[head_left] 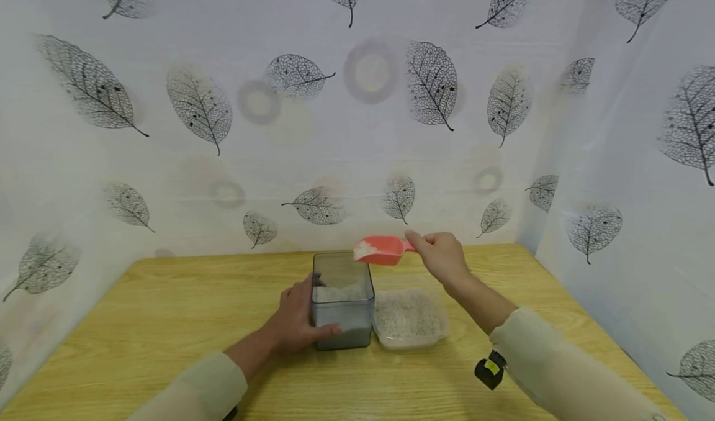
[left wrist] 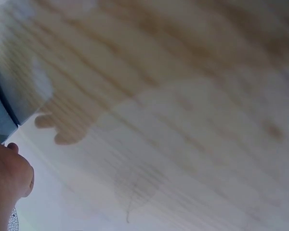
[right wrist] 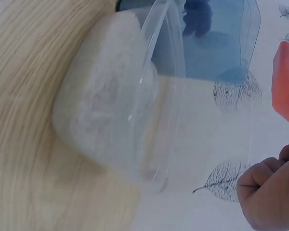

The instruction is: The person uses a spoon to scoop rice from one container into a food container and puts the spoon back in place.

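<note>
My right hand (head_left: 444,261) grips the handle of a red scoop (head_left: 384,251) that carries white grain, apparently rice, near its lip. The scoop hangs over the right rim of a tall, see-through grey-blue container (head_left: 342,329), its lip pointing left. White grain (head_left: 337,293) shows inside that container. Around its left side my left hand (head_left: 296,316) holds on, the thumb along the front wall. In the right wrist view, the scoop (right wrist: 286,84) sits above the fist of my right hand (right wrist: 269,192). The left wrist view catches only a corner of the container (left wrist: 2,115).
A low clear plastic tub (head_left: 385,341) of white grain (head_left: 410,314) stands right beside the container. Both rest on a wood-grain table (head_left: 184,309). Behind and at the sides hangs a pale leaf-print curtain (head_left: 357,141). A black device (head_left: 489,371) is strapped at my right wrist.
</note>
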### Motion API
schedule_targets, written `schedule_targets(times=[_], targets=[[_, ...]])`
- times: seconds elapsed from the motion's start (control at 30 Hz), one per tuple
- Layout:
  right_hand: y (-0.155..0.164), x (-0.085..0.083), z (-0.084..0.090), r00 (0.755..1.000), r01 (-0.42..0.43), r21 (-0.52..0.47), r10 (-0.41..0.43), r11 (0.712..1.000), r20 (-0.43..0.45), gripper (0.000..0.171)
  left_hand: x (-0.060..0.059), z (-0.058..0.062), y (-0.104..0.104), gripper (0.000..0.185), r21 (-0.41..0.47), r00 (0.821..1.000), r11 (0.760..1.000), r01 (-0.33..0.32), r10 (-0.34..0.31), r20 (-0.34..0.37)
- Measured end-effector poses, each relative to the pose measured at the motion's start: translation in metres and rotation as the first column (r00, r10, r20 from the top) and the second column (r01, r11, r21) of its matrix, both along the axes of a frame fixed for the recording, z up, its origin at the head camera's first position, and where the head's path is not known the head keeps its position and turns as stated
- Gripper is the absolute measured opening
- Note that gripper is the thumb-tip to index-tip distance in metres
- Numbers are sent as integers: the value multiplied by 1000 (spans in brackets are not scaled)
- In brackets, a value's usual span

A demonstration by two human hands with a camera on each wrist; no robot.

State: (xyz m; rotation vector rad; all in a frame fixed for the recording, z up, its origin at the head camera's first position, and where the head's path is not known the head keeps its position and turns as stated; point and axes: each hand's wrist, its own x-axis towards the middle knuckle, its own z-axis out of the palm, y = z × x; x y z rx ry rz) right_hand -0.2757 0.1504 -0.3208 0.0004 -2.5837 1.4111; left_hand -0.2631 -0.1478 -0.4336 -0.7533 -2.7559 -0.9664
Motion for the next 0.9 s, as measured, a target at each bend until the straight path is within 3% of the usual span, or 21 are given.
schedule_targets(times=[0.33,0.67,0.9], targets=[[43,1,-14,997,55,63,-59,996,53,59,-1,-2,0,104,-6,1000,1000,-7,7,2],[55,-2,-40,1000,3,214,-1,977,-9,59,-2,-4,-1,103,1,1000,1000,-8,8,14],[49,0,-46,998,-33,307,45,951,-31,59,-1,-1,-1,107,0,1000,1000,-10,10,29]])
